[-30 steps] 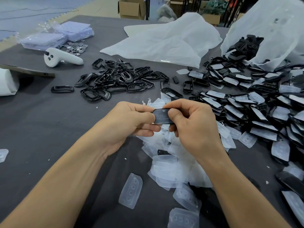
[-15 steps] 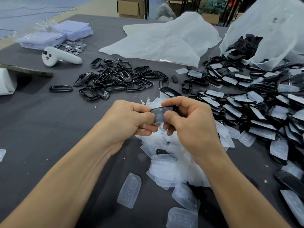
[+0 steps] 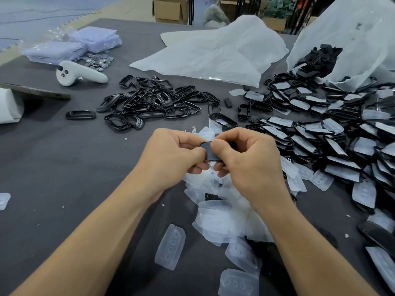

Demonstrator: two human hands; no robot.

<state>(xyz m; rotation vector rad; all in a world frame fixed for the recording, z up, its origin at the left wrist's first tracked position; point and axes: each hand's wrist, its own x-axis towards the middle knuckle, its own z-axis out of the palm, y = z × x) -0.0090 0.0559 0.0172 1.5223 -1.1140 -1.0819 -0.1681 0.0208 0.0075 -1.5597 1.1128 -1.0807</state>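
Above the middle of the grey cloth worktop [image 3: 64, 167], left hand [image 3: 171, 152] and right hand [image 3: 245, 161] pinch a black oval plastic shell [image 3: 210, 152], turned dark side up since a moment ago, so its stripping looks unfinished.

Your table [image 3: 53, 159] is draped in dark grey cloth, wrinkled in places, and runs away from you to a far edge near the top of the view. Past its far left corner: floor of blue-grey foam mats [image 3: 42, 9], with a beige interlocking strip [image 3: 89, 20] alongside. Behind the far edge: one cardboard box [image 3: 170, 8] on the floor, a second box [image 3: 274, 23] further right, a dark upright pole [image 3: 191, 9] between them. Green foliage [image 3: 280, 7] at back right, blurred. Light on your table is even and soft, shadows faint.
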